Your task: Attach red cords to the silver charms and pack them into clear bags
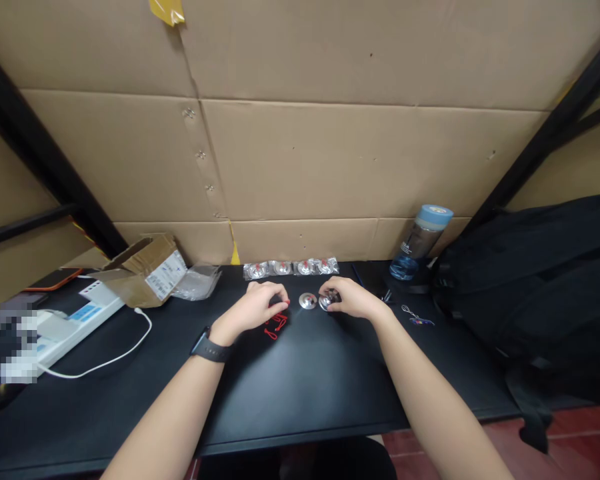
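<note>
My left hand (pixel 265 301) has its thumb and forefinger closed on a red cord (pixel 281 320), and more looped red cord hangs or lies just below the fingers. Beside it a small silver finger cymbal (pixel 308 301) lies on the black table. My right hand (pixel 347 297) grips a second cymbal (pixel 325 303) by its right side, with the fingers covering part of it. Whether this one is lifted off the table I cannot tell. Behind my hands, several more cymbals (pixel 282 268) with red marks sit in a row in clear plastic bags.
On the left are an open cardboard box (pixel 143 270), a clear plastic bag (pixel 197 281) and a white power strip (pixel 80 327) with a cable. A blue-lidded bottle (pixel 420 240), a small charm (pixel 420 321) and a black backpack (pixel 540 287) stand right. Cardboard (pixel 305 160) walls the back.
</note>
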